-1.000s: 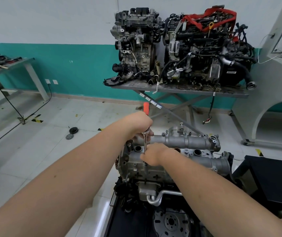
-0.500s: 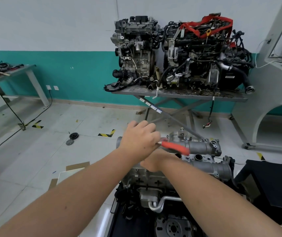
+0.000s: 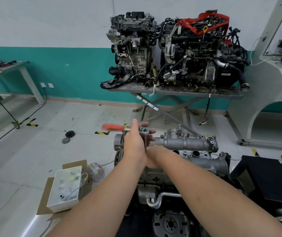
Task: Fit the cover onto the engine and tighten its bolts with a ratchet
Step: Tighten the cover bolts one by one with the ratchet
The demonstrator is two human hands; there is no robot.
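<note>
Pale floor tiles (image 3: 34, 151) surround the engine (image 3: 154, 178) before you, its silver cover (image 3: 184, 142) seated on top. Your left hand (image 3: 134, 144) grips the ratchet (image 3: 143, 132) at the cover's left end, red handle pointing left. Your right hand (image 3: 154, 151) sits beneath; its fingers are hidden.

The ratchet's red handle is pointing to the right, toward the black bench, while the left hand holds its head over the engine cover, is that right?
Not quite. In the head view the ratchet has its red handle pointing left, over the floor, not right toward the black bench. The rest holds: the left hand grips its head above the engine cover.
</note>
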